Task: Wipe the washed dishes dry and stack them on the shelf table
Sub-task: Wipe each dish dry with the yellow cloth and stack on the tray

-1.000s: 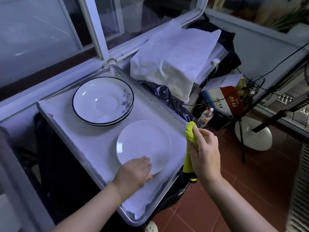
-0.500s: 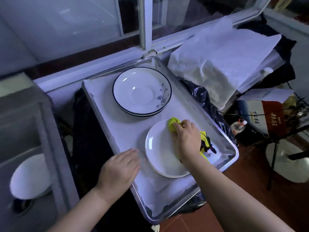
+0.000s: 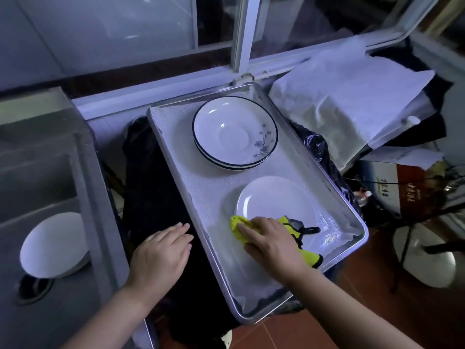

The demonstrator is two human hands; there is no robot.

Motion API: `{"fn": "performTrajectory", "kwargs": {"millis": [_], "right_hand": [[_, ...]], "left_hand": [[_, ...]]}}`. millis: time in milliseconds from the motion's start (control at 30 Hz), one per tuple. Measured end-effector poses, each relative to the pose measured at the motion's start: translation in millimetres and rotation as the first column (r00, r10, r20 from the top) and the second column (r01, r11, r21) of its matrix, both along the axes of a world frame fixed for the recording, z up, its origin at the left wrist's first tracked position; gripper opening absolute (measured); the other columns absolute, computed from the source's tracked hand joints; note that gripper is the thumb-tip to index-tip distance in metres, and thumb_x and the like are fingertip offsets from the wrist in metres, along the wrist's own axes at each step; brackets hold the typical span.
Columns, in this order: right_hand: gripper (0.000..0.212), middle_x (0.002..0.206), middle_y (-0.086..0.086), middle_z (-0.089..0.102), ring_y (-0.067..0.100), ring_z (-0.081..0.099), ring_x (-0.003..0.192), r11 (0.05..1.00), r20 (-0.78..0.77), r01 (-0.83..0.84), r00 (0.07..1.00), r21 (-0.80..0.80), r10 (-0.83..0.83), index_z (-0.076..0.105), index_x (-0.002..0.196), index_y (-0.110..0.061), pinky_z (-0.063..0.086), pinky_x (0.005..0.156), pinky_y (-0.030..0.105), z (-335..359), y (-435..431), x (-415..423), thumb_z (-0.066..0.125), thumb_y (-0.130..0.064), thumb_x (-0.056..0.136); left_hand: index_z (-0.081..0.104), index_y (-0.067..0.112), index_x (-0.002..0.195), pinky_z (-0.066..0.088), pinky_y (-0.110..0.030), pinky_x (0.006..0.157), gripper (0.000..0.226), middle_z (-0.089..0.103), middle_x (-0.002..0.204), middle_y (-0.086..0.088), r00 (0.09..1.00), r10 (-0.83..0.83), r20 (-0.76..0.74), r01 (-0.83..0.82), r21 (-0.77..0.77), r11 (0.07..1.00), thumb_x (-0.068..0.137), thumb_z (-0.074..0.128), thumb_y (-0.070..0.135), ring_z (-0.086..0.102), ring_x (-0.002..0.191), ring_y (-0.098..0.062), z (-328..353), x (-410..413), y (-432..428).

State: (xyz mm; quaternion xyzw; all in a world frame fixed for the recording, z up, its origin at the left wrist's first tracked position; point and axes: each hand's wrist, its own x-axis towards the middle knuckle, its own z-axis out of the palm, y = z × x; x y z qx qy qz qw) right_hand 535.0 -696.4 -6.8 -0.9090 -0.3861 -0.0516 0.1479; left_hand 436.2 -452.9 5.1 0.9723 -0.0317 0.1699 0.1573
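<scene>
Fingers (image 3: 247,226) of the right hand (image 3: 271,244) outstretched flat on the yellow cloth (image 3: 236,221), white plate (image 3: 274,197) beneath; left hand (image 3: 161,255) flat, empty.

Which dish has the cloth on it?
The plain white plate nearest the person, under the right hand and yellow cloth. The dark-rimmed flowered plates and the white dish at left lie untouched.
</scene>
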Motion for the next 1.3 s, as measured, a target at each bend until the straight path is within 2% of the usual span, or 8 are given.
{"fn": "performTrajectory", "kwargs": {"millis": [200, 300, 433, 600, 733, 933, 1100, 1300], "right_hand": [[0.051, 0.084, 0.005, 0.059, 0.029, 0.054, 0.061, 1.0, 0.015, 0.027, 1.0, -0.011, -0.026, 0.057, 0.111, -0.026, 0.045, 0.05, 0.029, 26, 21, -33, 0.07, -0.011, 0.064], [0.045, 0.088, 0.005, 0.059, 0.03, 0.056, 0.065, 0.996, 0.007, 0.034, 0.999, 0.086, -0.035, 0.055, 0.117, -0.027, 0.047, 0.049, 0.032, 54, 80, -42, 0.063, -0.016, 0.074], [0.042, 0.103, 0.005, 0.061, 0.027, 0.06, 0.078, 0.977, 0.035, -0.034, 0.999, 0.213, 0.028, 0.062, 0.121, -0.023, 0.049, 0.059, 0.031, 86, 196, -54, 0.068, -0.02, 0.079], [0.037, 0.102, 0.004, 0.06, 0.023, 0.061, 0.082, 0.941, -0.007, -0.101, 0.994, 0.322, 0.109, 0.067, 0.12, -0.019, 0.052, 0.059, 0.033, 75, 349, -80, 0.062, -0.025, 0.084], [0.039, 0.1, 0.003, 0.06, 0.021, 0.06, 0.08, 0.937, -0.081, -0.119, 0.985, 0.329, 0.154, 0.067, 0.121, -0.019, 0.049, 0.059, 0.027, 34, 441, -103, 0.065, -0.023, 0.082], [0.042, 0.101, 0.0, 0.06, 0.017, 0.059, 0.086, 0.963, -0.248, -0.026, 0.964, 0.267, 0.095, 0.065, 0.123, -0.018, 0.054, 0.06, 0.033, -31, 503, -120, 0.066, -0.022, 0.081], [0.042, 0.104, -0.009, 0.056, 0.013, 0.059, 0.089, 0.968, -0.36, 0.092, 0.933, 0.233, -0.002, 0.062, 0.124, -0.026, 0.054, 0.066, 0.031, -59, 509, -123, 0.065, -0.027, 0.082], [0.044, 0.105, -0.014, 0.052, 0.007, 0.056, 0.091, 0.969, -0.437, 0.173, 0.896, 0.173, -0.082, 0.062, 0.126, -0.024, 0.04, 0.071, 0.004, -74, 509, -121, 0.071, -0.02, 0.083]], "left_hand": [[0.078, 0.012, 0.086, 0.057, -0.032, 0.065, 0.038, 0.074, 0.102, -0.002, 0.993, 0.102, -0.05, -0.104, -0.031, 0.994, 0.084, 0.043, 0.026, 0.072, 0.079, -0.02, 11, -23, 47], [0.077, 0.011, 0.084, 0.055, -0.03, 0.056, 0.037, 0.075, 0.089, -0.003, 0.982, 0.183, -0.034, -0.183, -0.005, 0.983, 0.084, 0.042, 0.024, 0.071, 0.072, -0.022, 19, -41, 94], [0.073, 0.016, 0.079, 0.041, -0.027, 0.04, 0.007, 0.063, 0.069, 0.003, 0.926, 0.307, -0.22, -0.312, 0.016, 0.95, 0.079, 0.066, 0.014, 0.061, 0.062, -0.022, 13, -74, 182], [0.071, 0.016, 0.102, 0.05, -0.034, 0.055, 0.019, 0.065, 0.093, -0.003, 0.727, 0.464, -0.507, -0.499, 0.074, 0.863, 0.083, 0.067, 0.019, 0.065, 0.084, -0.026, -26, -111, 299], [0.051, 0.025, 0.129, 0.046, -0.031, 0.082, 0.034, 0.054, 0.127, 0.002, 0.558, 0.501, -0.662, -0.58, 0.121, 0.806, 0.096, 0.044, 0.033, 0.055, 0.114, -0.02, -74, -127, 378], [0.063, 0.02, 0.097, 0.038, -0.029, 0.065, 0.024, 0.062, 0.106, -0.001, 0.402, 0.461, -0.791, -0.716, 0.042, 0.696, 0.09, 0.05, 0.039, 0.06, 0.096, -0.021, -155, -140, 447], [0.051, 0.02, 0.077, 0.037, -0.029, 0.065, 0.026, 0.062, 0.092, -0.002, 0.324, 0.412, -0.851, -0.859, -0.082, 0.506, 0.09, 0.052, 0.042, 0.058, 0.085, -0.023, -199, -137, 459], [0.057, 0.018, 0.082, 0.042, -0.031, 0.068, 0.023, 0.064, 0.091, -0.006, 0.312, 0.376, -0.873, -0.922, -0.182, 0.343, 0.089, 0.057, 0.04, 0.06, 0.087, -0.028, -225, -133, 456]]}}
